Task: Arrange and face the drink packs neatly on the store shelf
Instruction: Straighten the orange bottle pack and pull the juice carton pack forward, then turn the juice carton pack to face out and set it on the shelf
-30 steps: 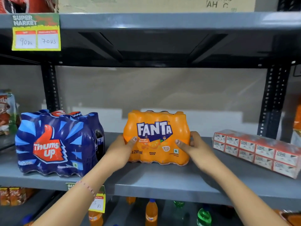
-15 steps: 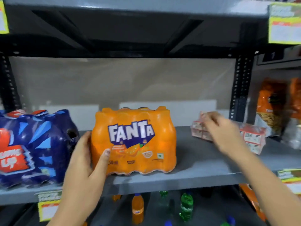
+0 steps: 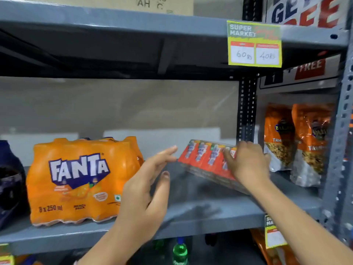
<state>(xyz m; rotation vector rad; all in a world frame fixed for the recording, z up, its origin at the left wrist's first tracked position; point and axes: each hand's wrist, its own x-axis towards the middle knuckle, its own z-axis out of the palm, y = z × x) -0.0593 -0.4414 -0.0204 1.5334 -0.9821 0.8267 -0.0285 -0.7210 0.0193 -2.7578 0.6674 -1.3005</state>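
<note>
An orange Fanta pack (image 3: 80,178) stands upright on the grey shelf (image 3: 200,209) at the left, label facing me. To its right a red pack of small drink cartons (image 3: 204,159) is tilted up on one edge, its far side raised. My right hand (image 3: 248,163) grips the right end of that red pack. Between the two packs my left hand (image 3: 147,188) hovers with fingers spread, touching neither. A dark blue Thums Up pack (image 3: 9,184) shows at the far left edge.
Orange snack bags (image 3: 298,142) stand in the bay to the right, behind a perforated upright post (image 3: 246,109). A price tag (image 3: 254,44) hangs from the shelf above. Bottles (image 3: 179,251) stand on the shelf below.
My left hand has let go of the Fanta pack and moved right. My right hand reached the red carton pack and tipped it up. The view has swung to the right.
</note>
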